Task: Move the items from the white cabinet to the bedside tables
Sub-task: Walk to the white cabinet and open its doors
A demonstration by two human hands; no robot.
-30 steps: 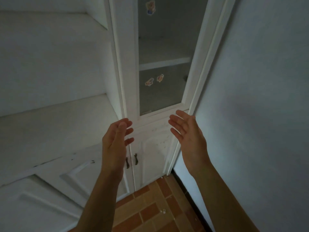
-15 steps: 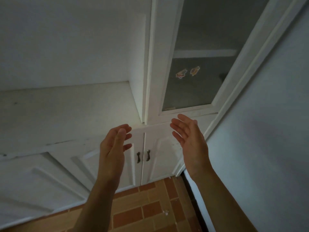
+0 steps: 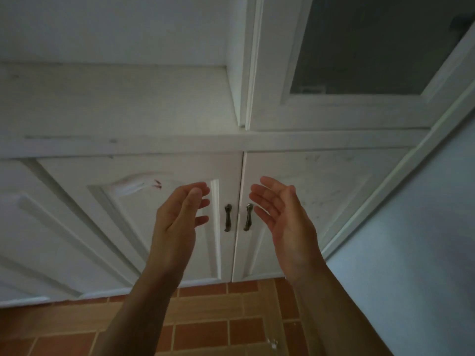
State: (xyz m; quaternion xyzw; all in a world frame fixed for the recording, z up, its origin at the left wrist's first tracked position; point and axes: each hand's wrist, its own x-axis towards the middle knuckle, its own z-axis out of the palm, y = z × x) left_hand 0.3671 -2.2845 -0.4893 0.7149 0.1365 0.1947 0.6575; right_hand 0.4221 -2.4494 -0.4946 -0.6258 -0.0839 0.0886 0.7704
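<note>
The tall white wooden cabinet [image 3: 334, 119] fills the view, its two panelled lower doors closed above the terracotta tile floor [image 3: 205, 327]; the left hand [image 3: 177, 222] and right hand [image 3: 285, 222] hover before the paired dark metal handles [image 3: 227, 217], fingers [image 3: 264, 199] released, empty

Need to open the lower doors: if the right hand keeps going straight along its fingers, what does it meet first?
Probably the right door's dark handle. The open right hand points forward-left at it, nothing visible between, though depth is unclear.
</note>
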